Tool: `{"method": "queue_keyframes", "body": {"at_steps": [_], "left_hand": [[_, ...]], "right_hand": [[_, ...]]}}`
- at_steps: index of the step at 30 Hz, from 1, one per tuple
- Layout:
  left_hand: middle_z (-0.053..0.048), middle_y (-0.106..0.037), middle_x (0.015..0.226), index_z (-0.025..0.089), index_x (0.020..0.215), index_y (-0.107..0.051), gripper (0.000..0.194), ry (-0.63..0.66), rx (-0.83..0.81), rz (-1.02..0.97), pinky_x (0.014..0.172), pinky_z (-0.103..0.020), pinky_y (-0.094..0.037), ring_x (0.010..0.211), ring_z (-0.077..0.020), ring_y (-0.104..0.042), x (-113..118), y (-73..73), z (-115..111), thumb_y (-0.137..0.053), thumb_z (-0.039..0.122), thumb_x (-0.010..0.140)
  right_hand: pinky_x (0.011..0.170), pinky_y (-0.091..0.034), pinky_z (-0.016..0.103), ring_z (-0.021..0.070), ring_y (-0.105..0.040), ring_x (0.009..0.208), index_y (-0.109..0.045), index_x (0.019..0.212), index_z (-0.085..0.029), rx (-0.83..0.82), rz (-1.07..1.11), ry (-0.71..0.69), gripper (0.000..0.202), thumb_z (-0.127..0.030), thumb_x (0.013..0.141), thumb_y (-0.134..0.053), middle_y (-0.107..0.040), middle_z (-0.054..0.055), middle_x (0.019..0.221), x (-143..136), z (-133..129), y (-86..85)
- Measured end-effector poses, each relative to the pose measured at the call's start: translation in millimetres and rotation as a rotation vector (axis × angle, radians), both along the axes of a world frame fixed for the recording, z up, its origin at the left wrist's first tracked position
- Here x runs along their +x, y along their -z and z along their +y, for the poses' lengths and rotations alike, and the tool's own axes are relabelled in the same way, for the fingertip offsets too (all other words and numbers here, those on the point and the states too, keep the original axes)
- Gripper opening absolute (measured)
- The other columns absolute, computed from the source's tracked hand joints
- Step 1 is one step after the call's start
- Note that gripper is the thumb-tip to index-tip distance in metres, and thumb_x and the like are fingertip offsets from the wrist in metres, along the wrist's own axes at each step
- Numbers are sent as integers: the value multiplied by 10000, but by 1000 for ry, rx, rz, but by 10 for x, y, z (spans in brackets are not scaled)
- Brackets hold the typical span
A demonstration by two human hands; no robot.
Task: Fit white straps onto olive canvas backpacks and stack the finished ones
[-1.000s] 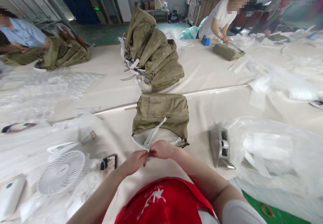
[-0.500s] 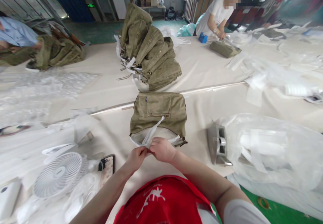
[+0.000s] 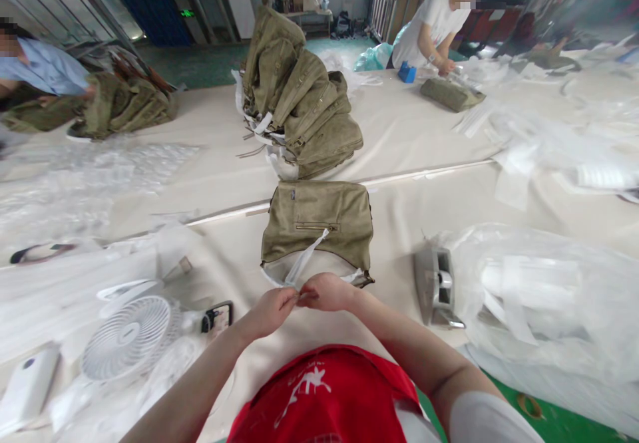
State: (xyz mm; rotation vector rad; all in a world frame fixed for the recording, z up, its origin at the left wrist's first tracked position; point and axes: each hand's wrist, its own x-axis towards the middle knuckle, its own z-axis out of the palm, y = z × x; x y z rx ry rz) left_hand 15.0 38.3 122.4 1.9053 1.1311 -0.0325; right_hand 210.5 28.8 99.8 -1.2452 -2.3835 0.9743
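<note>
An olive-green bag [image 3: 344,207] lies flat before me, its curved opening edge facing me. A zipped pocket [image 3: 315,227] runs across it, and a white strip [image 3: 308,257] trails from there down to my fingers. Along the near side, a white-wrapped strap [image 3: 272,275] runs from the bag's corners toward my hands. My left hand [image 3: 272,310] is closed in a pinch on the strap's middle. Touching it at the fingertips, my right hand [image 3: 329,293] is closed there too, back of the hand up. My fingers hide most of what they grip.
A heap of olive bags [image 3: 304,97] stands beyond. Left are a white fan [image 3: 130,333] and a phone [image 3: 219,316]; right, a grey tape dispenser [image 3: 434,287] and plastic bags [image 3: 549,296]. Two people [image 3: 424,34] work across the table [image 3: 399,130].
My view has shifted slightly, so everything sits a bit further right. My hands stay together at the strap, with the fingers slightly re-angled. The bag has not visibly moved.
</note>
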Motion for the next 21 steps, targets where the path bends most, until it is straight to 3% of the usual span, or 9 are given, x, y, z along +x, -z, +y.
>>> {"method": "queue_keyframes", "body": {"at_steps": [3, 5, 8, 12, 14, 17, 21], "left_hand": [[-55, -651, 732, 209, 693, -583, 269, 104, 84, 85, 651, -283, -337, 722, -204, -585, 16, -78, -6, -402, 304, 868], [-68, -661, 739, 207, 682, -598, 271, 86, 119, 104, 666, -291, -347, 734, -213, -591, 28, -86, -25, -410, 290, 859], [-50, -620, 675, 203, 651, -585, 306, -84, 59, 30, 643, -286, -349, 694, -193, -557, 43, -49, -69, -408, 345, 856], [33, -414, 526, 190, 648, -557, 398, -372, -223, -114, 520, -259, -257, 518, -120, -366, 68, 36, -136, -429, 531, 808], [63, -350, 524, 183, 692, -552, 443, -455, -345, -162, 490, -252, -199, 486, -95, -280, 81, 58, -151, -445, 604, 777], [60, -366, 546, 178, 703, -541, 482, -451, -369, -192, 489, -250, -198, 501, -92, -293, 86, 46, -129, -459, 651, 755], [34, -419, 562, 187, 630, -516, 458, -291, -254, -136, 531, -255, -266, 556, -114, -382, 47, -16, -43, -467, 620, 772]], "right_hand": [[530, -310, 234, 114, -475, 498, -724, 663, -211, 13, -10, -46, 195, -301, 821, -652, -613, -7, 533, -37, 24, -10], [554, -335, 244, 123, -482, 510, -723, 653, -211, 69, 12, -40, 202, -277, 828, -647, -630, 4, 549, -59, 5, -17], [655, -403, 271, 165, -559, 639, -712, 686, -194, 196, -15, -30, 200, -266, 847, -619, -684, 46, 673, -78, -59, -41], [871, -423, 319, 188, -592, 809, -688, 799, -180, 359, -72, -128, 185, -206, 890, -530, -698, 74, 810, -73, -145, -74], [887, -423, 331, 186, -592, 820, -676, 813, -166, 383, -74, -118, 205, -207, 914, -502, -698, 75, 828, -52, -159, -69], [793, -441, 301, 178, -596, 780, -672, 788, -160, 297, -59, -37, 223, -254, 924, -523, -705, 61, 805, -5, -144, -43], [771, -428, 274, 162, -602, 746, -695, 810, -162, 188, 21, -25, 160, -236, 882, -573, -711, 44, 774, 44, -100, -30]]}}
